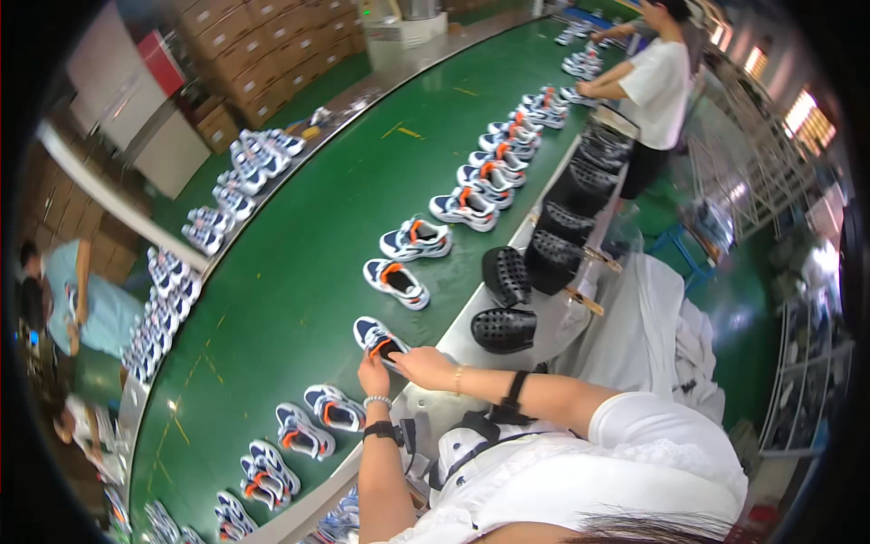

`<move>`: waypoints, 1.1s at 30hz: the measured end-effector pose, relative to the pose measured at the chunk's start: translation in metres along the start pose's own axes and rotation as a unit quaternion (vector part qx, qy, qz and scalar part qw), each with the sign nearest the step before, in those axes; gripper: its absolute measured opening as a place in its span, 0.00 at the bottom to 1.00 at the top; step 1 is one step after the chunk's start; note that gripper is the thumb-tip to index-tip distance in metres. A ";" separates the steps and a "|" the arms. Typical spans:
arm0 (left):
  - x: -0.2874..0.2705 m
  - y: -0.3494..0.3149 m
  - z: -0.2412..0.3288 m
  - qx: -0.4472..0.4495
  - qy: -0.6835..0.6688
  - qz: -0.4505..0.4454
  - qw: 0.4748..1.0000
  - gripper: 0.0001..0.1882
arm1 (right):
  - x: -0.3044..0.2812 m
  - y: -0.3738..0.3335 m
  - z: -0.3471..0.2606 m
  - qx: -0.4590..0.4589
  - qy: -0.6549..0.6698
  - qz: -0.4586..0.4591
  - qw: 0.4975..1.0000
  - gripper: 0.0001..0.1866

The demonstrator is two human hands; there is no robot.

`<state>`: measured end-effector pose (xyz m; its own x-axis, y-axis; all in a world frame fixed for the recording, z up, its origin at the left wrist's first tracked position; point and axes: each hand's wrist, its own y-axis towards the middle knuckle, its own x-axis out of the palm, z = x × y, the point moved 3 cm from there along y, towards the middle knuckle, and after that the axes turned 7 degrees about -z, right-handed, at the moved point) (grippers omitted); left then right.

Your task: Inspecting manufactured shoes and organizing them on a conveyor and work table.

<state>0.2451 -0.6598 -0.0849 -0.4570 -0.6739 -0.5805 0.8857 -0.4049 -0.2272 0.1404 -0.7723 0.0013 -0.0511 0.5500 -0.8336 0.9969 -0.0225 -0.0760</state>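
A white and navy sneaker (370, 331) with orange lining rests on the green conveyor belt, its toe pointing away from me. My left hand (372, 374) grips the near left side by the heel. At the shoe's opening, my right hand (424, 367) has its fingers closed on the collar; the fingertips are partly hidden inside. Just beyond stands another sneaker (397, 283) of the same kind, apart from my hands. Nearer me on the left, two more sneakers, one closer (335, 408) and one farther left (304, 432), sit on the belt.
Black dimpled forms (504, 331) line the metal ledge to my right. Sneakers (489, 181) run up the belt toward a co-worker in a white shirt (654, 86). More shoes stand along the far edge (240, 186), near stacked cartons (263, 54). Another person in light blue (91, 299) is at the left.
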 end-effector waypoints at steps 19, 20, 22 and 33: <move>0.100 0.101 0.157 0.151 0.382 -0.178 0.894 0.36 | -0.187 -0.148 0.125 0.384 -0.040 0.191 0.903 0.36; 0.108 0.102 0.160 0.131 0.378 -0.204 0.893 0.41 | -0.188 -0.155 0.128 0.377 -0.036 0.188 0.906 0.38; 0.100 0.122 0.123 0.105 0.414 -0.220 0.877 0.45 | -0.182 -0.144 0.112 0.356 -0.043 0.183 0.915 0.37; 0.115 0.053 0.112 0.029 0.389 -0.219 0.895 0.30 | -0.196 -0.173 0.105 0.360 -0.002 0.229 0.905 0.37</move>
<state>0.2304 -0.8283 -0.0765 -0.5443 0.1811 -0.8191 0.6199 -0.5710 -0.5382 -0.0281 -0.9640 0.1203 0.3557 0.3419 -0.8698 0.6164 -0.7854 -0.0566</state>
